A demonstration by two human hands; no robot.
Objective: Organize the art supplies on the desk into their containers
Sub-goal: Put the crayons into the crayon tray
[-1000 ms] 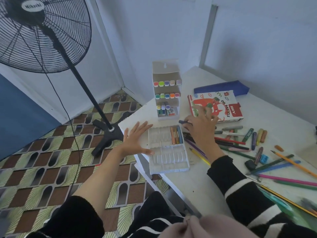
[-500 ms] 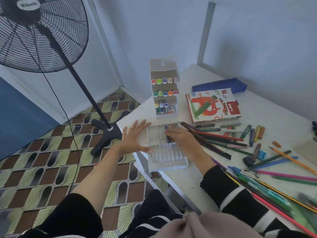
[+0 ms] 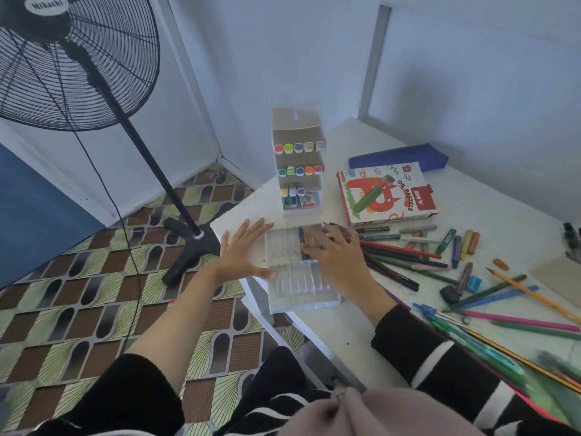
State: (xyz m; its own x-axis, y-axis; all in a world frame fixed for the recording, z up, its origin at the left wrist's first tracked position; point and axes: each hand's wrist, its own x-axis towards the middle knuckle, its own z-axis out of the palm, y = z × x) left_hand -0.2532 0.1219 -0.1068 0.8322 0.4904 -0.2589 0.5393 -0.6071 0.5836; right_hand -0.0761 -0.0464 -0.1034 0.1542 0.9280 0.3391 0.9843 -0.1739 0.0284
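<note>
A white slotted tray (image 3: 298, 287) lies at the near left corner of the desk (image 3: 345, 335), its long side running away from the person. The left hand (image 3: 243, 251) rests just left of the tray with palm down and fingers spread wide, holding nothing; its thumb touches the tray's left edge. The right hand (image 3: 338, 261) lies palm down over the tray's far right part, fingers loosely spread and pointing left across the slots. A dark blue pastel (image 3: 302, 239) sits in a slot just beyond those fingertips; whether the fingers grip it or only press on it cannot be told. The slots nearer the person look bare.

Beyond the tray stands a white marker rack (image 3: 297, 162) with three rows of coloured caps. Right of the rack, and beyond the tray's right side, lies the oil pastels box (image 3: 386, 193), lid up, with a blue pouch (image 3: 399, 157) behind it.

Right of the tray, loose pencils (image 3: 405, 258) lie scattered and crossing each other, with several pastels (image 3: 465, 243) among them, a blue sharpener (image 3: 474, 283) and a black eraser (image 3: 449, 294). More pencils and a green pen (image 3: 471, 338), blurred, lie nearer the person on that side.

Left of the tray, off the desk, a black fan (image 3: 72, 58) stands on the patterned floor (image 3: 63, 294).
</note>
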